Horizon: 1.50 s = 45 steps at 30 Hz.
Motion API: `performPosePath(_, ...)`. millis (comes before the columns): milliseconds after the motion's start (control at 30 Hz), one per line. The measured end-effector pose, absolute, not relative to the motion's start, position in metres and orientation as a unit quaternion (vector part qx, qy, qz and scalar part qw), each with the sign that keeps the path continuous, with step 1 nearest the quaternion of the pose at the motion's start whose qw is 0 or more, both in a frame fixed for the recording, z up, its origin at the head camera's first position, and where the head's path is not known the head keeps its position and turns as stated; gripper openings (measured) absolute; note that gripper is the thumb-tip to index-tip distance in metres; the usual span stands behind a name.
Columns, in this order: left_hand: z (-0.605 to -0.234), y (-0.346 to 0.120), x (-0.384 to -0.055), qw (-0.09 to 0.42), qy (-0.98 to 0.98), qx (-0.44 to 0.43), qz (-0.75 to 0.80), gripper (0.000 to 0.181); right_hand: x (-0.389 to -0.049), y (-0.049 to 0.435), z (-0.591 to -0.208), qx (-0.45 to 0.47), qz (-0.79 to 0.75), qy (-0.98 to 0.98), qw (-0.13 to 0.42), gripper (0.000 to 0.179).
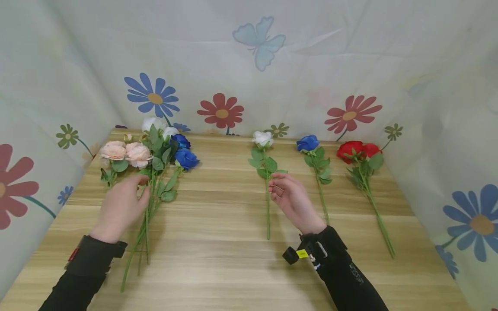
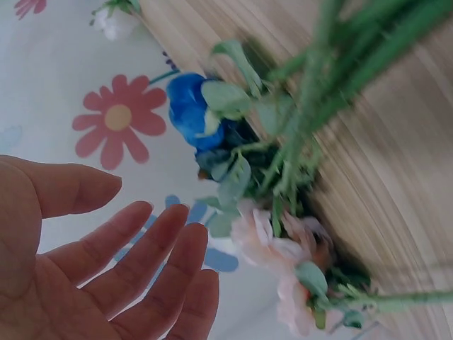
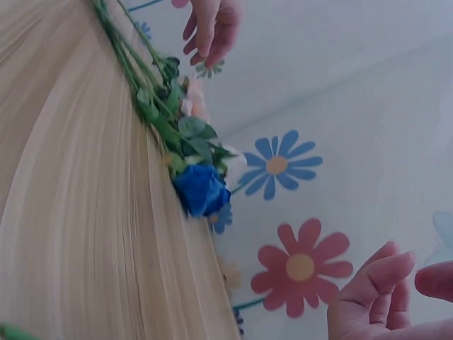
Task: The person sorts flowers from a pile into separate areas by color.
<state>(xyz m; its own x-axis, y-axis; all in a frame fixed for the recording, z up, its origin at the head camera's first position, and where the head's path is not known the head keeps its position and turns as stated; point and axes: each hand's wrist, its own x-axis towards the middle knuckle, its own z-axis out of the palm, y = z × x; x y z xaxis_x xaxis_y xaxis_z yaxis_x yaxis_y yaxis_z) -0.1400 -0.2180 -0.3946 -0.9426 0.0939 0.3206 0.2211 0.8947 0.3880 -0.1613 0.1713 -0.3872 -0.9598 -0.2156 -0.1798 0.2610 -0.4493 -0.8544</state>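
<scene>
My left hand (image 1: 120, 207) hovers over the left bunch, its fingers relaxed and apart in the left wrist view, holding nothing. Beneath and beside it lie pink flowers (image 1: 138, 154), blue roses (image 1: 186, 159) and white flowers (image 1: 153, 124), their green stems (image 1: 147, 231) crossing toward the front. Above the stem of a single white rose (image 1: 263, 138) is my right hand (image 1: 293, 201). Its fingers (image 3: 379, 287) are loosely bent, with the thumb apart and nothing between them in the right wrist view.
Right of the white rose lies a single blue rose (image 1: 308, 143), its stem partly behind the right hand. Farther right are red flowers (image 1: 352, 150) with long stems. The wooden table (image 1: 218, 259) meets a flower-printed cloth (image 1: 303, 86) at its back and sides.
</scene>
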Motion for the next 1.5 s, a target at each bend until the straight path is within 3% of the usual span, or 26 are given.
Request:
performPosePath(133, -0.394, -0.235, -0.137, 0.14, -0.966, -0.066, -0.208, 0.029, -0.166, 0.154, -0.387, 0.016, -0.856, 0.493, 0.154, 0.013)
performPosePath(600, -0.409, -0.294, -0.138, 0.032, -0.981, 0.04, -0.188, 0.045, -0.168, 0.107, -0.389, 0.019, -0.853, 0.475, 0.214, 0.013)
performPosePath(900, -0.419, -0.309, -0.143, -0.037, -0.981, 0.06, -0.182, 0.056, -0.164, 0.095, -0.394, 0.016, -0.848, 0.479, 0.227, 0.011)
performPosePath(1267, -0.427, -0.318, -0.149, -0.068, -0.977, 0.042, -0.198, 0.037, -0.161, 0.096, -0.395, 0.008, -0.843, 0.482, 0.238, 0.012)
performPosePath(1500, -0.428, -0.32, -0.151, -0.073, -0.974, 0.045, -0.211, 0.034, -0.159, 0.096, -0.396, 0.011, -0.842, 0.484, 0.239, 0.011)
